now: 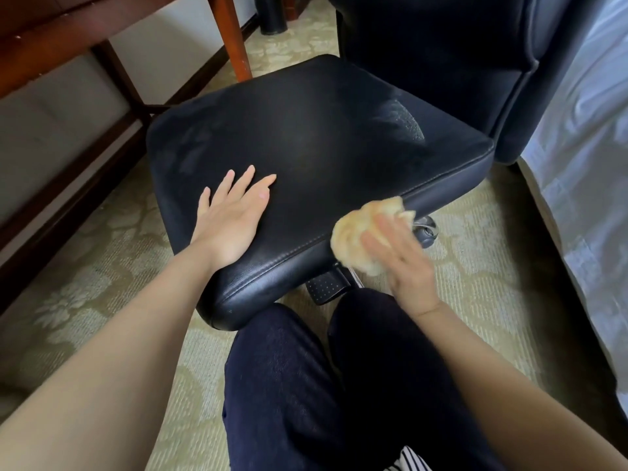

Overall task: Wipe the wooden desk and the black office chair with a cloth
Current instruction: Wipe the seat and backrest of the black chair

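1. Two bare hands work at the black office chair (323, 141), which stands on patterned carpet (102, 266) just beside the wooden desk (34, 35).
2. The seat's long axis runs from the near-left corner to the far right, where the backrest (441, 56) rises; its front points left, toward the desk.
3. The left hand (231, 215) lies flat on the seat's near-left part, with fingers straight and spread, pointing away to the upper right and holding nothing.
4. The right hand (404, 263) presses a bunched yellowish cloth (353, 239) against the seat's near side edge. The hand is blurred, so I cannot tell whether its fingers curl round the cloth.
5. A black cylindrical bin (271, 15) stands on the carpet beyond the desk leg (232, 39); its contents are out of view.
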Available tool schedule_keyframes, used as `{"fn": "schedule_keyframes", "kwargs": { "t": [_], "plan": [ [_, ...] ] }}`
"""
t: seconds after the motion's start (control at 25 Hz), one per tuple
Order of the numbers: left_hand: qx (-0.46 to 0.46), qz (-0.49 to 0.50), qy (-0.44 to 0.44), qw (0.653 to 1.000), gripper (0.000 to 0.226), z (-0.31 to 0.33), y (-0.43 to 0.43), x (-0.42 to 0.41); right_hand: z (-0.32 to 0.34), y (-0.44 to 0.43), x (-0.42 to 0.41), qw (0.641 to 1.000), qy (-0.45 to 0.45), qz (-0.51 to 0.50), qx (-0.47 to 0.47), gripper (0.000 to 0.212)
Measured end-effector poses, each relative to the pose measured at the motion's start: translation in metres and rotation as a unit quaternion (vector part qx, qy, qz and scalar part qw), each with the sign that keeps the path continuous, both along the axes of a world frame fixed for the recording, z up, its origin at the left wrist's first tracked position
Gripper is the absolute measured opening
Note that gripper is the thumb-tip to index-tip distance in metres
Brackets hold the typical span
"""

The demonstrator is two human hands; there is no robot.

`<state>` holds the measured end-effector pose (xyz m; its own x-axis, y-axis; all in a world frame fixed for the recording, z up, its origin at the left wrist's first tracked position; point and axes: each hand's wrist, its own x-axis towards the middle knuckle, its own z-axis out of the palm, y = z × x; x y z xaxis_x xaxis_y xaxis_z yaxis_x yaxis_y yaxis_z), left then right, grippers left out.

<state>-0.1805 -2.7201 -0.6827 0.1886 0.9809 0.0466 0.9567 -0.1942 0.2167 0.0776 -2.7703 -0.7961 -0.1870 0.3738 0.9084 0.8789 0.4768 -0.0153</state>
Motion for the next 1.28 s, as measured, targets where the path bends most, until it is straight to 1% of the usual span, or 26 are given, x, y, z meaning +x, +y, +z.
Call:
{"fn": "schedule_keyframes", "kwargs": {
  "t": [0.04,0.08,0.12,0.16,0.24,0.28,0.32,0.36,0.44,0.52,0.64,0.68,0.8,0.88,1.0,1.16,1.2,1.24,1.28],
  "plan": [
    [0.002,0.001,0.002,1.000,0.048,0.000,0.000,0.000,0.001,0.003,0.009,0.998,0.060,-0.010,-0.022,0.055],
    [0.002,0.003,0.004,1.000,0.048,-0.001,0.000,0.000,0.005,0.005,0.016,0.987,0.149,-0.010,-0.060,0.056],
    [0.001,0.004,0.006,1.000,0.049,-0.001,0.000,0.000,0.011,0.008,0.022,0.967,0.239,-0.019,-0.085,0.059],
    [0.001,0.005,0.008,1.000,0.050,-0.001,-0.001,0.000,0.021,0.011,0.028,0.936,0.333,-0.052,-0.104,0.059],
    [0.002,0.006,0.007,1.000,0.051,-0.001,-0.002,0.002,0.036,0.022,0.037,0.852,0.485,-0.136,-0.140,0.046],
    [0.003,0.008,0.002,1.000,0.051,-0.001,-0.002,0.003,0.041,0.026,0.036,0.823,0.523,-0.159,-0.151,0.042],
    [0.003,0.011,-0.001,1.000,0.050,-0.001,-0.003,0.004,0.044,0.027,0.032,0.815,0.534,-0.160,-0.158,0.043],
    [0.003,0.013,-0.001,1.000,0.050,0.000,-0.003,0.005,0.047,0.024,0.023,0.822,0.527,-0.143,-0.160,0.048],
    [-0.006,0.016,-0.004,1.000,0.050,0.001,-0.001,0.005,0.048,0.011,-0.002,0.852,0.493,-0.096,-0.148,0.056],
    [-0.027,0.014,-0.026,0.999,0.051,0.003,0.000,0.005,0.043,-0.005,-0.029,0.879,0.454,-0.058,-0.135,0.055],
    [-0.077,0.012,-0.100,0.992,0.055,0.009,0.001,0.005,0.040,-0.017,-0.056,0.897,0.423,-0.009,-0.131,0.046],
    [-0.088,0.010,-0.113,0.990,0.056,0.011,0.000,0.004,0.040,-0.020,-0.065,0.908,0.400,0.006,-0.125,0.041],
    [-0.114,0.000,-0.130,0.985,0.049,0.016,-0.002,0.004,0.042,-0.029,-0.088,0.951,0.287,0.064,-0.094,0.027],
    [-0.136,0.002,-0.162,0.977,0.045,0.020,-0.003,0.003,0.045,-0.034,-0.102,0.967,0.221,0.092,-0.089,0.026],
    [-0.173,0.001,-0.219,0.960,0.046,0.024,-0.004,0.000,0.051,-0.035,-0.117,0.975,0.153,0.143,-0.080,0.024],
    [-0.191,0.012,-0.246,0.950,0.050,0.025,-0.002,-0.003,0.056,-0.040,-0.145,0.970,0.053,0.223,-0.078,0.018],
    [-0.200,0.015,-0.266,0.943,0.048,0.025,-0.001,-0.004,0.056,-0.042,-0.154,0.966,0.032,0.246,-0.076,0.016],
    [-0.205,0.013,-0.281,0.938,0.042,0.024,-0.001,-0.003,0.055,-0.043,-0.163,0.960,0.000,0.271,-0.067,0.015],
    [-0.201,0.009,-0.274,0.940,0.035,0.023,0.000,-0.004,0.054,-0.045,-0.169,0.955,-0.041,0.290,-0.052,0.018]
  ]
}}
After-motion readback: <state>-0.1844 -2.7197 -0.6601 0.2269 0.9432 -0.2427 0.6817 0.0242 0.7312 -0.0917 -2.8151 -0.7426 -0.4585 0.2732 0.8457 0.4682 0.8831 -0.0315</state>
